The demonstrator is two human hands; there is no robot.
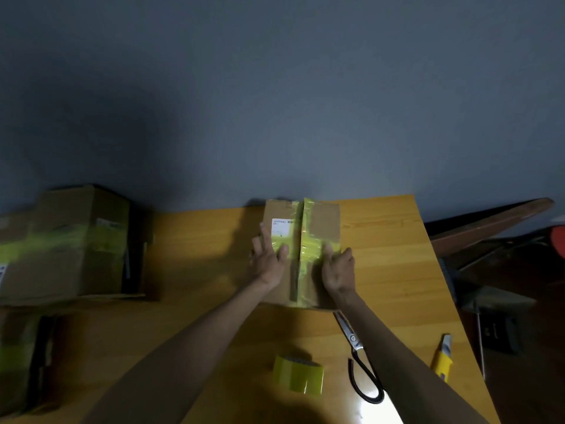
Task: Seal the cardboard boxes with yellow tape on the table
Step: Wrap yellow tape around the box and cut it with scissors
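Our left hand [269, 260] and right hand [337, 269] lie flat, fingers straight, gripping nothing, on the cardboard box [325, 221], likely pressing yellow tape [308, 250] down; the tape roll [298, 374] sits behind them.

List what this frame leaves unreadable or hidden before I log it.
Head view only:
- Label on the box: print too small.
- Box top under the left hand and right hand: covered.
- Scissors: blade tips lost at the box's edge.
- Big box at left: blurred, cut by the edge.
- Red thing: cut by the right edge.
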